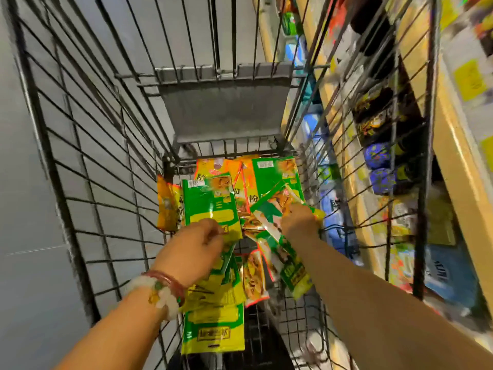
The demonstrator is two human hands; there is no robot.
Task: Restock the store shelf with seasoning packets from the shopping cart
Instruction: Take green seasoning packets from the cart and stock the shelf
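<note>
**A:** Down the right side of the aisle ran the tan store shelf [453,145], stocked with blurred blue and dark packages. What stood beside it?

**B:** Just beside it stood the black wire shopping cart [88,145], its grey fold-down flap [224,108] hanging at the far end. Across the cart's bottom lay the green, yellow and orange foil seasoning packets [269,180], loosely overlapped.

**A:** And the hands?

**B:** Both were deep in the cart. The left hand [194,249], with a red and white beaded bracelet [162,289] at its wrist, pinched the lower edge of a green-and-yellow packet [210,204] between curled fingers and thumb. More green packets fanned out below that hand; I could not tell whether it held them too. The right hand [298,220] curled round the middle of a long green packet [282,252] that slanted across the pile.

**A:** So which step was that?

**B:** Gathering, I judged: packets gripped but none yet at the shelf. The next move called for lifting both handfuls clear of the wire wall, keeping the slippery foil from sliding loose, then swinging right toward a shelf slot.
</note>
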